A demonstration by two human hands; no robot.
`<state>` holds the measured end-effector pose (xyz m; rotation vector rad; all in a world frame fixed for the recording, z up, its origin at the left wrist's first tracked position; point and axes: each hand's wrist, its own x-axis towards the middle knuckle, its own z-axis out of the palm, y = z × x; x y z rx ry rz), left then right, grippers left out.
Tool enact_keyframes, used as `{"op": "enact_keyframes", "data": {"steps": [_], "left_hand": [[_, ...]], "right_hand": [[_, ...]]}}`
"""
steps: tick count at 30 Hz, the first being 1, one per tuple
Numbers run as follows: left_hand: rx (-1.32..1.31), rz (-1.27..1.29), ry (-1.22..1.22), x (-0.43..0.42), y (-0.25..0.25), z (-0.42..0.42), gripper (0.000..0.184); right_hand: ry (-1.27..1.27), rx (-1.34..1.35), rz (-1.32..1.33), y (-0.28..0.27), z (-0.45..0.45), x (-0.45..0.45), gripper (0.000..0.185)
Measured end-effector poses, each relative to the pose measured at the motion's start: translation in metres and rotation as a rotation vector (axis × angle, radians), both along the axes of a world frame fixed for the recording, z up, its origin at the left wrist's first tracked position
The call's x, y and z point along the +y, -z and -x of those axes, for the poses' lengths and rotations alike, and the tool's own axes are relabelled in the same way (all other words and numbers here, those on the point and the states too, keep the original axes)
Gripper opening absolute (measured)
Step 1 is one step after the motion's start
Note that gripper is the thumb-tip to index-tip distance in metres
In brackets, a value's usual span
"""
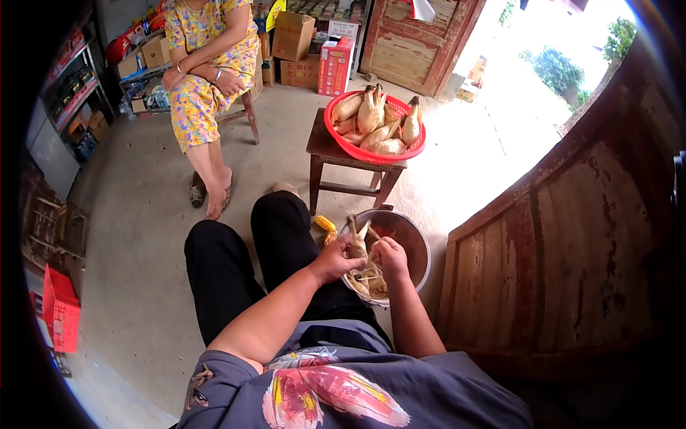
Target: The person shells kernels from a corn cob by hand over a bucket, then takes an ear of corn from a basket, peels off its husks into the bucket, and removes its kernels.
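Concrete floors the room, pale grey and lightly marked, brightening toward a doorway at upper right. At far left stands one shelving unit with packed goods; below it are one wooden frame and, nearer, one red plastic crate. Next comes one seated person in yellow floral clothes, arms crossed over the lap, on one wooden seat. Behind and to the right, several cardboard boxes stand beside one red carton. The left hand is closed around one corn ear in dry husk, held over one metal basin; loose husks lie inside. Just left of the basin are two bare yellow cobs, the nearer partly hidden. The right hand, fingers bent together, is at the ear's right side; its exact grip on the husk is unclear. Beyond the basin, one dark wooden stool bears one red plastic basket with at least seven ears in husk, piled and overlapping. Two weathered wooden doors flank the bright opening: the far door and, at right, the near door, its red-brown paint flaking.
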<state>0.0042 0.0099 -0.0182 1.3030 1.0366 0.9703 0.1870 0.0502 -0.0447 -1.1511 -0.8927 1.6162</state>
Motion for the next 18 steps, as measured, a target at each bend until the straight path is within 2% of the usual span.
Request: {"op": "enact_keyframes", "data": {"steps": [1,4,6,7,8,11,12,14,15,16,18], "left_hand": [[-0.102,-0.05,-0.026,0.001,0.006,0.0,0.04],[-0.1,-0.036,-0.095,0.001,-0.003,0.004,0.041],[-0.188,0.057,-0.069,0.002,-0.004,0.002,0.04],[-0.244,0.11,-0.076,0.001,-0.007,0.002,0.039],[-0.297,0.163,-0.084,0.0,-0.013,0.003,0.039],[-0.334,0.22,-0.065,-0.003,-0.026,0.009,0.04],[-0.383,0.262,-0.048,-0.003,-0.03,0.009,0.041],[-0.395,0.276,-0.046,-0.003,-0.031,0.009,0.042],[-0.384,0.273,-0.034,-0.001,-0.028,0.01,0.043],[-0.371,0.272,-0.019,0.0,-0.024,0.01,0.045],[-0.378,0.276,0.0,0.001,-0.019,0.01,0.046]], "right_hand": [[0.003,-0.015,0.033,0.009,-0.008,0.003,0.015],[-0.02,-0.095,0.105,0.045,-0.024,0.003,0.017],[0.074,-0.569,-0.13,0.102,-0.037,0.005,0.017],[0.094,-0.748,-0.135,0.119,-0.047,0.002,0.018],[0.032,-1.026,-0.078,0.114,-0.054,-0.002,0.017],[-0.23,-1.354,0.032,0.091,-0.065,-0.019,0.023],[-0.229,-1.354,0.033,0.094,-0.067,-0.02,0.023],[-0.074,-1.172,-0.189,0.08,-0.063,-0.023,0.024],[-0.133,-0.976,-0.109,0.058,-0.06,-0.02,0.023],[-0.159,-0.839,-0.185,0.051,-0.057,-0.011,0.024],[-0.244,-0.401,-0.16,-0.002,-0.036,-0.008,0.021]]}}
